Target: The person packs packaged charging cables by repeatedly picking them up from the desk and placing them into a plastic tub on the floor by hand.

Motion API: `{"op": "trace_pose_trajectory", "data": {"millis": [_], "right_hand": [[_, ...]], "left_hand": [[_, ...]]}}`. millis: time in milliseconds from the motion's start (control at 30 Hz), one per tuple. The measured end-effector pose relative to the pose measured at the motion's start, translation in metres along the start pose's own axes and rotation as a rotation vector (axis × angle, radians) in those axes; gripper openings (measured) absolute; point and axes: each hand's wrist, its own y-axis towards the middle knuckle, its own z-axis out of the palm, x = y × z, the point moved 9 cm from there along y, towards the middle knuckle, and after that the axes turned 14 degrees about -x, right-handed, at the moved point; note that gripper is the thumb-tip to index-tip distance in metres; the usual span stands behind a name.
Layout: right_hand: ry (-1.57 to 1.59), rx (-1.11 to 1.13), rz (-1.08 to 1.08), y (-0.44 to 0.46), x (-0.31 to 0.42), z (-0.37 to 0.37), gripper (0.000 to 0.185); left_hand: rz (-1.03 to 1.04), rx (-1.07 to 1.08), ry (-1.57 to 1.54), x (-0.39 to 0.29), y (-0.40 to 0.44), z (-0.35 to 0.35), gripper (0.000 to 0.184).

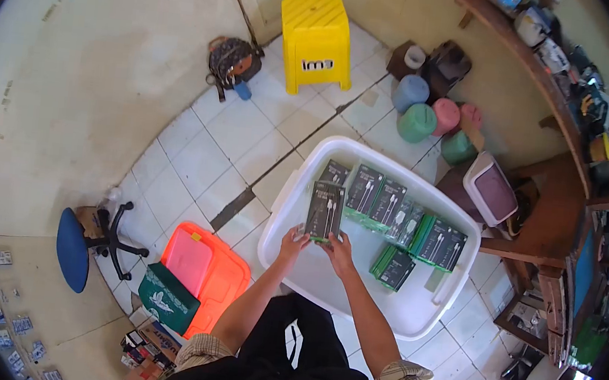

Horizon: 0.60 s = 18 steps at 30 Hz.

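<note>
Between both hands I hold a dark cable box [325, 208] printed with white cables, its near end tilted toward me. My left hand [294, 244] grips its lower left corner, and my right hand [339, 250] its lower right corner. Beneath it stands a large white plastic tub [279, 209]. Similar boxes lie in the tub: a cable box [335, 172] just behind the held one, several in a row [388, 202] to the right, a stack with green edges [441, 244] at the right side, and a smaller stack [392, 267] nearer me.
A yellow stool [315, 43] and a backpack [230, 63] stand by the far wall. Colored round containers [417, 122] sit behind the tub. Left are an orange lid [227, 286], a green box [168, 298] and an office chair [74, 250]. A wooden desk [535, 251] is on the right.
</note>
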Motion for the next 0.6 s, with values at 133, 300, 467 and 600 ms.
{"op": "trace_pose_trajectory", "data": {"millis": [133, 300, 467, 600], "right_hand": [[0.148, -0.216, 0.027, 0.075, -0.041, -0.015, 0.044], [0.267, -0.357, 0.003, 0.154, -0.075, -0.030, 0.043], [0.356, -0.471, 0.033, 0.196, -0.089, -0.033, 0.038], [0.549, -0.725, 0.008, 0.210, -0.102, -0.050, 0.026]], "left_hand": [[-0.019, -0.074, 0.013, 0.033, 0.079, -0.002, 0.041], [0.000, -0.062, 0.090, 0.063, 0.161, 0.006, 0.041], [-0.035, -0.095, 0.073, 0.076, 0.203, 0.013, 0.043], [0.052, -0.177, 0.126, 0.087, 0.235, 0.013, 0.053]]}}
